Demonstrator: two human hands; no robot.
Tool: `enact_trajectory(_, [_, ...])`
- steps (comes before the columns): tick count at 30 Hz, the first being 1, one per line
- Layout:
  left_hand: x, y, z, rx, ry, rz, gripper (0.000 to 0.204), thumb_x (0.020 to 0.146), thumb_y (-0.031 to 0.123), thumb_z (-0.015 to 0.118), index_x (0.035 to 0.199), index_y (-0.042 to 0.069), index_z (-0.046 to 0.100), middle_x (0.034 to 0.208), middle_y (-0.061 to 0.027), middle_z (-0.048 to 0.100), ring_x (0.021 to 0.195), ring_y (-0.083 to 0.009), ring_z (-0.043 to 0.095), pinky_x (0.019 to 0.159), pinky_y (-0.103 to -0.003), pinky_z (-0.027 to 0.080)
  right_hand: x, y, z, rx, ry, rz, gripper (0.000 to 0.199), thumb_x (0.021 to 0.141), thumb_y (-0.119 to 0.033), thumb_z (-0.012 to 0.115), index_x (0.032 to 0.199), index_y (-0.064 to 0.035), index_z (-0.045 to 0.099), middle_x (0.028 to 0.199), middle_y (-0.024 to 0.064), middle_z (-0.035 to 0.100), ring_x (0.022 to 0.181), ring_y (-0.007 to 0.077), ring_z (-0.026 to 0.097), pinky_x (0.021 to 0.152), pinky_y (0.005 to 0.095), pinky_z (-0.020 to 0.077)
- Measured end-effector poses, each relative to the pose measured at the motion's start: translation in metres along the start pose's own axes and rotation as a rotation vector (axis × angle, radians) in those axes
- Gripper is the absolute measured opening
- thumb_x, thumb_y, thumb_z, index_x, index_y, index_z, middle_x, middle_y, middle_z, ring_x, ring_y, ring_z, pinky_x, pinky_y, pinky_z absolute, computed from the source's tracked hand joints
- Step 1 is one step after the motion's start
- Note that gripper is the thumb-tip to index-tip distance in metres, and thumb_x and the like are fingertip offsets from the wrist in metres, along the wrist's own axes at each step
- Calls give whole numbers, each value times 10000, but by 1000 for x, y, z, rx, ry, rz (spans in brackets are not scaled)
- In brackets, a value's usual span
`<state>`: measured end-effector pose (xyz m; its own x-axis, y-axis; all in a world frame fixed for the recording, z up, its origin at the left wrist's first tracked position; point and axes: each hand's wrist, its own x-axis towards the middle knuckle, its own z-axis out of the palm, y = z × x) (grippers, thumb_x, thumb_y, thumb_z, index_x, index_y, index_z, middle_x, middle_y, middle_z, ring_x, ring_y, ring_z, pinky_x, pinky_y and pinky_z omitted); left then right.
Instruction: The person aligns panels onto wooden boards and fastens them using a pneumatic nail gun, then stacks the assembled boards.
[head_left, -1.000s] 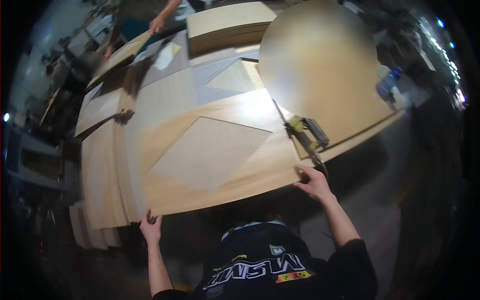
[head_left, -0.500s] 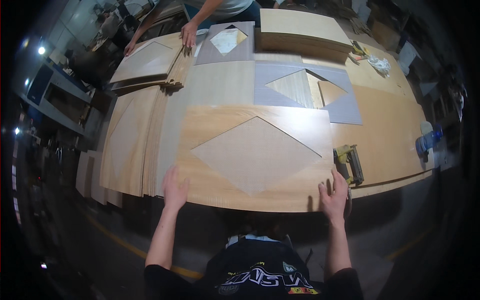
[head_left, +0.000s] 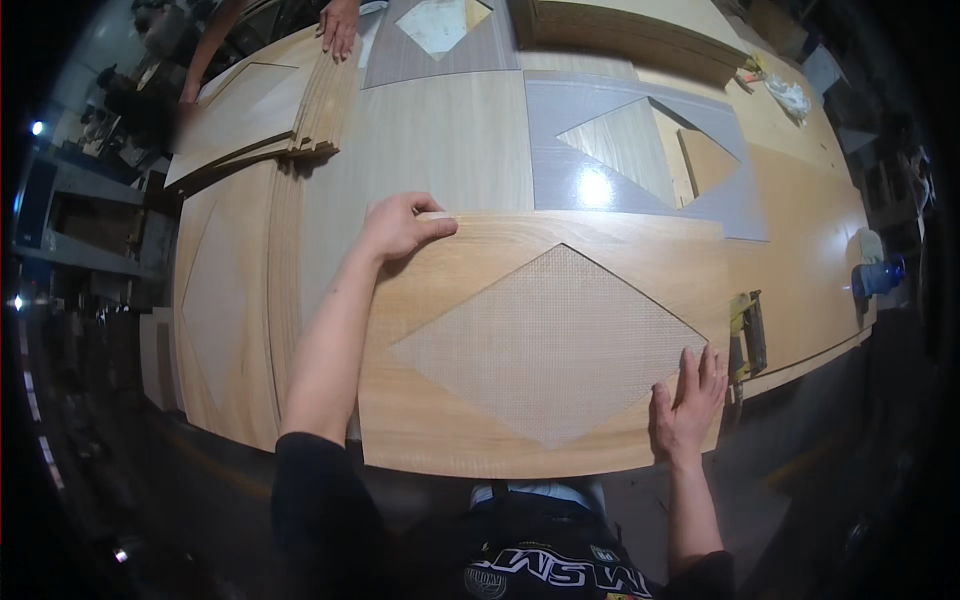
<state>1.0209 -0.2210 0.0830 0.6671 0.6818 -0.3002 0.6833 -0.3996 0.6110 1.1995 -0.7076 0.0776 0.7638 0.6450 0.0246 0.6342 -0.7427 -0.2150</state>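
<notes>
A light wooden panel (head_left: 440,440) lies in front of me, with a diamond-shaped, woven-textured inset (head_left: 560,350) in its middle. At its far left corner my left hand (head_left: 405,228) grips the far edge, thumb on top and fingers curled over the rim. My right hand (head_left: 692,408) rests on the panel near its right side, fingers spread and fingertips beside the inset's right corner. Just past that side lies a yellow-and-black nail gun (head_left: 748,335).
Stacked diamond-patterned panels (head_left: 225,290) stand at the left; a co-worker's hand (head_left: 339,25) touches the farther stack (head_left: 240,110). Grey panels with diamond cutouts (head_left: 640,150) lie beyond mine. A thick board stack (head_left: 640,35) is at the back, a blue-capped bottle (head_left: 880,277) at right.
My left hand has moved from the panel's near left corner to its far left corner. My right hand has come onto the panel's face. My view has shifted, and the panel appears closer.
</notes>
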Motion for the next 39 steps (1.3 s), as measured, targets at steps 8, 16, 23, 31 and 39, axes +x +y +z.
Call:
enact_trajectory(8, [6, 23, 48, 370, 244, 4, 572, 974, 571, 556, 1278, 97, 661, 1306, -175, 636, 1268, -329, 569, 1094, -476, 403, 3, -1, 2, -20, -1, -3, 720, 909, -508, 630, 1502, -126, 485, 1625, 189, 331, 1521, 423, 235, 1229, 602, 120])
enact_trajectory(16, [41, 11, 29, 501, 236, 134, 759, 1045, 584, 383, 1621, 108, 248, 1679, -167, 236, 1568, -326, 169, 1244, -619, 52, 1, 3, 1, -37, -1, -25, 710, 896, -490, 625, 1494, -131, 493, 1612, 199, 349, 1507, 436, 260, 1208, 623, 147])
enact_trajectory(23, [39, 68, 64, 597, 268, 305, 784, 1034, 602, 385, 1612, 88, 258, 1671, -204, 228, 1562, -370, 156, 1230, -651, 42, 12, 4, 12, 2, 26, -49, 709, 867, -469, 650, 1476, -132, 513, 1604, 202, 356, 1505, 438, 262, 1206, 623, 160])
enact_trajectory(31, [34, 11, 50, 488, 405, 216, 726, 1027, 582, 417, 1555, 84, 387, 1647, -194, 289, 1531, -375, 224, 1228, -655, -15, 2, 0, 3, 4, 41, -20, 695, 872, -487, 649, 1461, -139, 530, 1600, 204, 359, 1492, 437, 283, 1201, 625, 171])
enact_trajectory(39, [37, 12, -10, 892, 520, -169, 681, 1040, 539, 410, 1551, 89, 404, 1606, -180, 375, 1525, -339, 267, 1242, -617, 70, -7, 17, -1, 30, 77, -22, 685, 875, -498, 651, 1449, -139, 545, 1582, 191, 396, 1479, 430, 311, 1199, 626, 178])
